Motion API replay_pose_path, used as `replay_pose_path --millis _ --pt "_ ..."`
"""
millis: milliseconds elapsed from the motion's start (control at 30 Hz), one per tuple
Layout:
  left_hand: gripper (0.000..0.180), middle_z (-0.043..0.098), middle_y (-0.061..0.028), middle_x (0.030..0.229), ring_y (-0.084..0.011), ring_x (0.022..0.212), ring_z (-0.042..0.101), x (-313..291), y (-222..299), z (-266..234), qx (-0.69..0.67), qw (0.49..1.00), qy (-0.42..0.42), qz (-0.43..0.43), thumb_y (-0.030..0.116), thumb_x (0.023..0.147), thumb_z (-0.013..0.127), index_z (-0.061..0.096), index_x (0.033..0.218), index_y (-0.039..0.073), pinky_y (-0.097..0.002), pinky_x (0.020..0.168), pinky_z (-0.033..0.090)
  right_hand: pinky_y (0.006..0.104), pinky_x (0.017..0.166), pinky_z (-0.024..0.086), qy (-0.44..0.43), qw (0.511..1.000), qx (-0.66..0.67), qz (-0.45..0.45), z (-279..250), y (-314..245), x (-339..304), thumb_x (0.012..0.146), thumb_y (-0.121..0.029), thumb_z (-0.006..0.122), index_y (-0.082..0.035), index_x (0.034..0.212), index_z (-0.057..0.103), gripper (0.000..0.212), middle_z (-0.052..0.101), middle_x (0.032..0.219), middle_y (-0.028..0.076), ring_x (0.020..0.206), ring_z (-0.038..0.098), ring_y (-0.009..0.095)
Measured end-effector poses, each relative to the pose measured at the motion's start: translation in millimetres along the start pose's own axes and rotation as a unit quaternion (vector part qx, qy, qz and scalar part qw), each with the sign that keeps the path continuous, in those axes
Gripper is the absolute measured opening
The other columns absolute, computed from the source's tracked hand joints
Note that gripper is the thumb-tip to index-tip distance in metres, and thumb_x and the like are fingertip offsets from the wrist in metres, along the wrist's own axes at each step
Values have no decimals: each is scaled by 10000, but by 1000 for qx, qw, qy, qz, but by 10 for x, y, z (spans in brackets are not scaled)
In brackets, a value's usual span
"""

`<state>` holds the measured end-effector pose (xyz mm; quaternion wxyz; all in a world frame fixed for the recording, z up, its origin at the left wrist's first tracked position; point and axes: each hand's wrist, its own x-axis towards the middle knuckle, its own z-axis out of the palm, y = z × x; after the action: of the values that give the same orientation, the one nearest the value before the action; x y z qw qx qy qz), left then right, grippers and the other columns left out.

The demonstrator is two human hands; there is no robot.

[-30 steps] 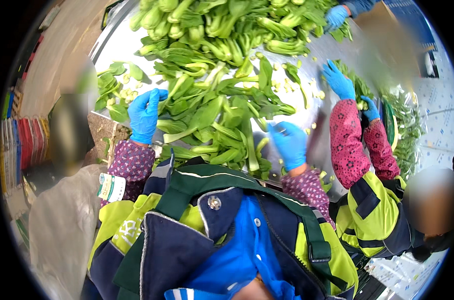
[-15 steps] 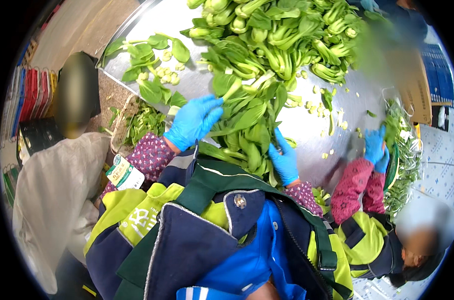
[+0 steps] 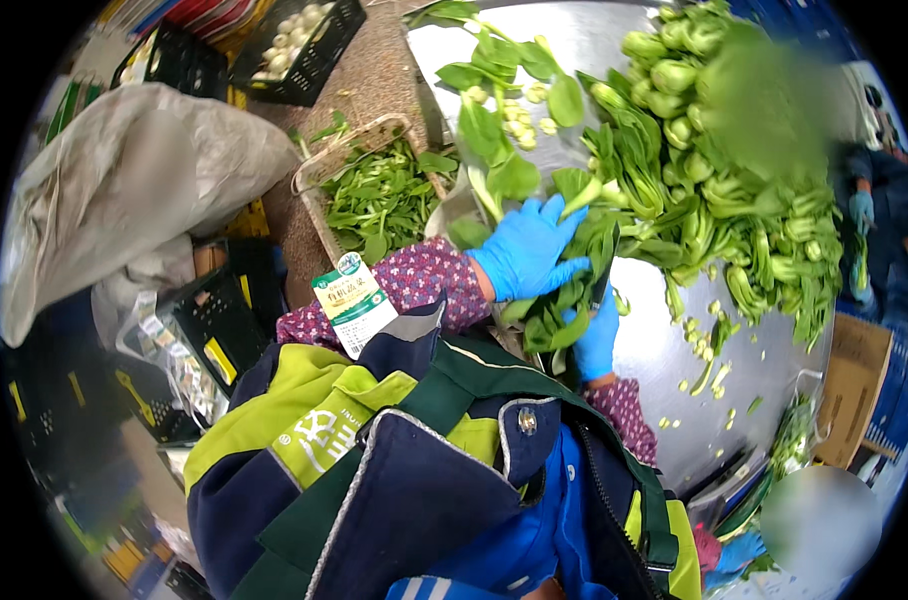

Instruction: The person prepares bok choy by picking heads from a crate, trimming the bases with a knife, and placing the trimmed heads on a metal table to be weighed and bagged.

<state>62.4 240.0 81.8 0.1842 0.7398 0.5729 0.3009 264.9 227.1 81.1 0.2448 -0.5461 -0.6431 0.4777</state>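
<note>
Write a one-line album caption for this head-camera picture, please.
Two blue-gloved hands, left hand and right hand, gather a bunch of leafy greens at a steel table.

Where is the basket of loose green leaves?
In the head view, the basket of loose leaves sits upper left, beside the metal table, just left of the left hand.

Woven basket (image 3: 319, 170) of loose green leaves left of the steel desk (image 3: 674, 350). Black crate (image 3: 304, 75) with pale round vegetables at top. Big grey plastic sack (image 3: 124, 180) far left. Cardboard box (image 3: 854, 385) at right. Cut stem bits (image 3: 699, 335) scattered on the desk.
</note>
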Motion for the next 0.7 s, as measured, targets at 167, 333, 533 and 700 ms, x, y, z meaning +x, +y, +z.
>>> replay_pose_path --millis 167,333,533,700 --pt "608 493 -230 1164 -382 954 518 128 -514 -298 90 989 87 -84 467 873 493 446 1329 68 -458 767 469 285 867 486 -101 992 -19 -78 413 -339 832 763 -8 669 -2 1409 301 744 563 1210 100 1012 581 154" --pt "543 533 -218 1104 -366 953 555 159 -1280 -562 -39 982 112 -147 410 872 496 473 1305 82 -446 849 468 286 840 479 -212 976 15 -45 733 -609 1687 723 -52 732 -16 1267 487 597 604 1134 73 977 577 143" --pt "395 583 -124 1180 -193 1028 581 -237 -2242 -506 -532 799 171 -224 223 956 444 477 1300 31 -308 907 459 293 854 490 -397 912 100 -27 1358 -1044 2152 724 -73 739 40 1223 520 556 626 1106 117 942 607 189" --pt "422 608 -129 1185 -196 1069 578 -1055 -2591 -572 -565 765 130 -279 297 955 459 521 1267 20 -314 903 445 356 973 425 -328 931 -103 -124 1884 -1114 2066 591 -364 824 27 1312 443 905 566 1215 205 1122 548 294"
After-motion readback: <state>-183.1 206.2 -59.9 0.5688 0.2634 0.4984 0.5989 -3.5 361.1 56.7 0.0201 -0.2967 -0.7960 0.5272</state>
